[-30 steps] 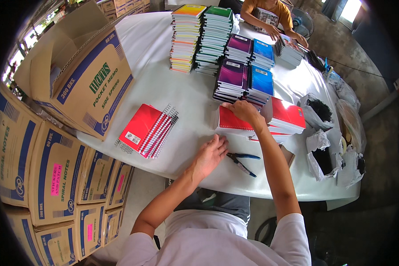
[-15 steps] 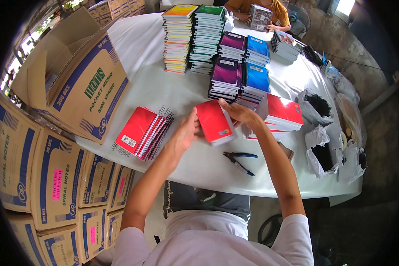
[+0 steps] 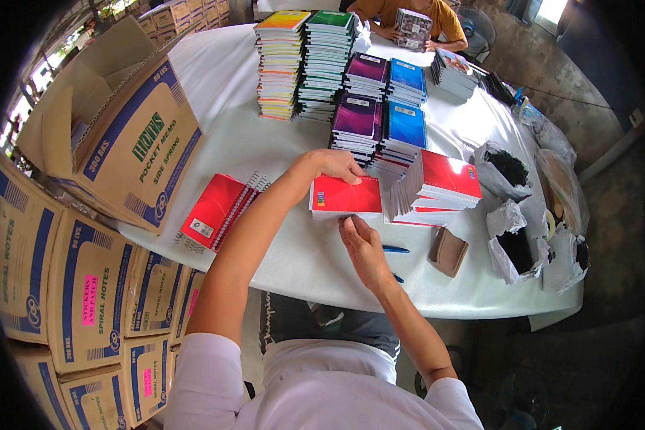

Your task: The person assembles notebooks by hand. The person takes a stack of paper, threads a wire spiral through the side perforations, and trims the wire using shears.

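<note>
A red-covered notebook with punched holes along its far edge and no wire showing lies turned sideways before me. My left hand reaches over its far edge and pinches it there. At the near edge, my right hand has its fingers bent and pressed against the pages. Cutting pliers with blue handles lie on the table, partly covered by my right hand. Left of my left forearm are red notebooks with wire spirals, partly hidden by that arm. A stack of red notebooks stands close on the right.
Beyond stand stacks of orange, green, purple and blue notebooks. A brown block and bags of black wire are at right. Cartons crowd the left. Opposite, a person holds a notebook.
The red notebook has been turned from upright to sideways. My left hand moved to its far edge, and my right hand came down to its near edge, now covering part of the pliers.
</note>
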`<state>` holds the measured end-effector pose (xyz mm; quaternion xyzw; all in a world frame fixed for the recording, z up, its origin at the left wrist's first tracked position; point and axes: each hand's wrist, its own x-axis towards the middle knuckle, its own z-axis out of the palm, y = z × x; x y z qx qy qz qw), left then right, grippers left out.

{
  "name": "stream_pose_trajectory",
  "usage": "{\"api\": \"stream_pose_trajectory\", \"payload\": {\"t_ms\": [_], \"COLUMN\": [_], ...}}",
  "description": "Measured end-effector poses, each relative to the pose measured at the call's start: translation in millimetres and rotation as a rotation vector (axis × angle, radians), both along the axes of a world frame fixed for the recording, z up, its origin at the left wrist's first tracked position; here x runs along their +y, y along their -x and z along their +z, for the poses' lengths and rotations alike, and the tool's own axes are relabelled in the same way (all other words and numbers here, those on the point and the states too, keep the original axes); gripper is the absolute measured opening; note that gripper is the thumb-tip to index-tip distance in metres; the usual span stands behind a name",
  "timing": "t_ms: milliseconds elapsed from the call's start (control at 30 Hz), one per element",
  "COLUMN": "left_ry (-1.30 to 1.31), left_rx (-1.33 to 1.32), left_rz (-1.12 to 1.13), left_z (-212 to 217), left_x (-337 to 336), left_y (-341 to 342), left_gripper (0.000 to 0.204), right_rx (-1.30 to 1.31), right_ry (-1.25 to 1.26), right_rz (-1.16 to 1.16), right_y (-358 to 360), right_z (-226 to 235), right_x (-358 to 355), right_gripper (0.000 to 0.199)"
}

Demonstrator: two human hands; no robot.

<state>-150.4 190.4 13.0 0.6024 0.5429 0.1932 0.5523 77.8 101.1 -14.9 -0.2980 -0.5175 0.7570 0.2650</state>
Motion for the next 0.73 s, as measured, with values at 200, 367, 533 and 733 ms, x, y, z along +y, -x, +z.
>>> {"api": "stream_pose_trajectory", "payload": {"t_ms": [200,367,533,733], "left_ry": [-0.447,-0.920,-0.465,-0.489], "left_rx": [0.058,0.271,0.544,0.604], "left_rz": [0.609,1.095,1.044,0.923], "left_z": [26,-19,-56,-72], "left_x": [-54,-138,-182,-151], "left_y": [-20,-63,-108,-100], "left_gripper": [0.053,0.071,0.099,0.111], "right_rx": [-0.438,-0.480,-0.442,-0.704], "right_ry": [-0.904,-1.874,-1.877,-1.301], "right_rz": [0.064,-0.055,0.006,0.263], "right_y": [-11,16,5,11], "right_z": [45,1,-8,43], "right_x": [17,53,50,62], "right_gripper": [0.021,0.042,0.048,0.042]}}
